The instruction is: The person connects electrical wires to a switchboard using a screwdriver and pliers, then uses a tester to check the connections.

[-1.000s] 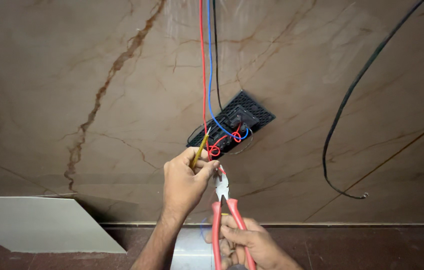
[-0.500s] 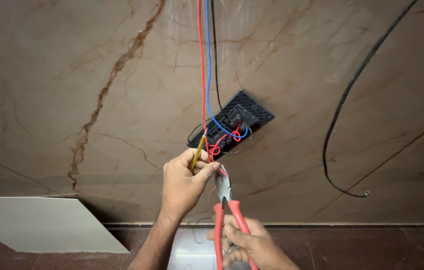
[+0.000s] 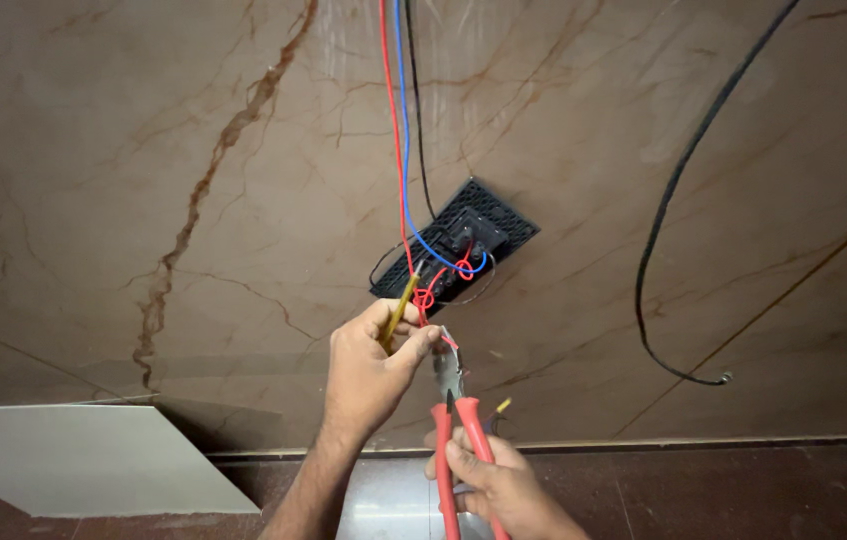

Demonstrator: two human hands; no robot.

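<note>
- Head view, looking at a marbled brown stone surface (image 3: 144, 150) with rust-coloured veins; a black perforated switch plate (image 3: 489, 215) lies on it, tilted, back side showing wiring.
- Left hand (image 3: 369, 370) closed in a pinch on a yellow-sleeved wire (image 3: 401, 305) and a red wire end (image 3: 428, 300), just below the plate's lower left edge.
- Right hand (image 3: 489, 480) wrapped around the red handles of a pair of cutting pliers (image 3: 452, 400); the steel nose points up and sits right beside the left thumb, touching or nearly so. Jaw gap too small to read.
- Red wire (image 3: 391, 120) and blue wire (image 3: 401, 120) run down together from the top edge to the plate; a thin black wire (image 3: 416, 100) runs alongside them.
- Thick black cable (image 3: 679, 190) curves down on the right, well apart from the hands, free end near the lower right.
- White panel (image 3: 74, 460) lies lower left, its edge clear of the left forearm.
- Open stone on both sides of the plate.
</note>
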